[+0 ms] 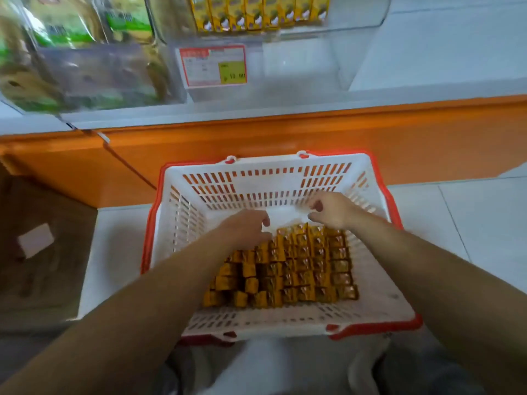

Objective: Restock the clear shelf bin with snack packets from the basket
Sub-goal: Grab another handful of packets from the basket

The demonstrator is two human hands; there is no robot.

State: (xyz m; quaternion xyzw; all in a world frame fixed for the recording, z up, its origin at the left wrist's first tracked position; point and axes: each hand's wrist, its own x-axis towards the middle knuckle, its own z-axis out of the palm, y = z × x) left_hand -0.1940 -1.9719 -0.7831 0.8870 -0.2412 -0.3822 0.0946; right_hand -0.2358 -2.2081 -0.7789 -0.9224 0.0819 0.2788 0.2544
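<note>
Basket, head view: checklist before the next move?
1. Stock: snack packets fill several rows in the basket: ok.
2. Room: clear shelf bin holds one row of yellow packets at the back, with space in front: ok.
3. Reach: left hand and right hand are over the packets' far end: ok.
4. Grip on a packet: cannot tell, fingers blurred.
5. Label: price tag on the bin's front: ok.
</note>
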